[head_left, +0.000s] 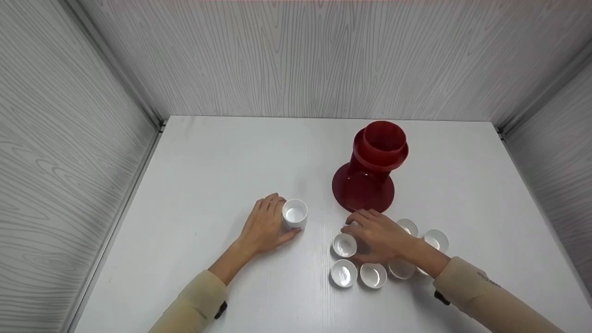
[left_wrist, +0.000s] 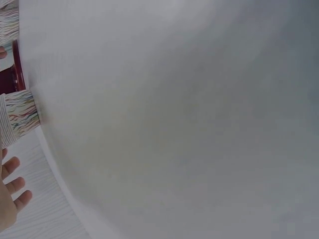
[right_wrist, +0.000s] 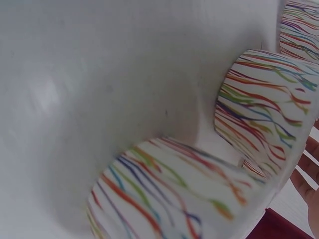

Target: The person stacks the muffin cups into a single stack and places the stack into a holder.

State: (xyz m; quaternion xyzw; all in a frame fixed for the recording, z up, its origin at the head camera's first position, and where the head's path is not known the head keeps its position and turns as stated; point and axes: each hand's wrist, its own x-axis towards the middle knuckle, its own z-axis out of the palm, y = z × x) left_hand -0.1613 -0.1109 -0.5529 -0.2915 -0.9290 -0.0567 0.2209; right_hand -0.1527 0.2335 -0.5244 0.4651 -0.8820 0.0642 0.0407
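My left hand (head_left: 266, 226) curves round a white paper cup (head_left: 295, 212), fingers along its far left side and thumb at its near side. Several stacked rims and coloured wavy lines show on this cup stack (left_wrist: 21, 114) in the left wrist view, beside the spread fingers (left_wrist: 16, 185). My right hand (head_left: 379, 238) grips a small paper cup (head_left: 345, 245) between bent fingers and thumb. The palm and wrist partly cover more paper cups (head_left: 373, 276). Upright striped cups (right_wrist: 261, 109) fill the right wrist view's right side, with fingers (right_wrist: 311, 167) beyond them.
Behind the right hand, a red round base (head_left: 344, 187) carries stacked red cylinders (head_left: 381, 159). Other paper cups (head_left: 436, 239) stand about the right forearm. Grey wood-grain panels (head_left: 296, 60) border the white table (head_left: 222, 157) at the back and sides.
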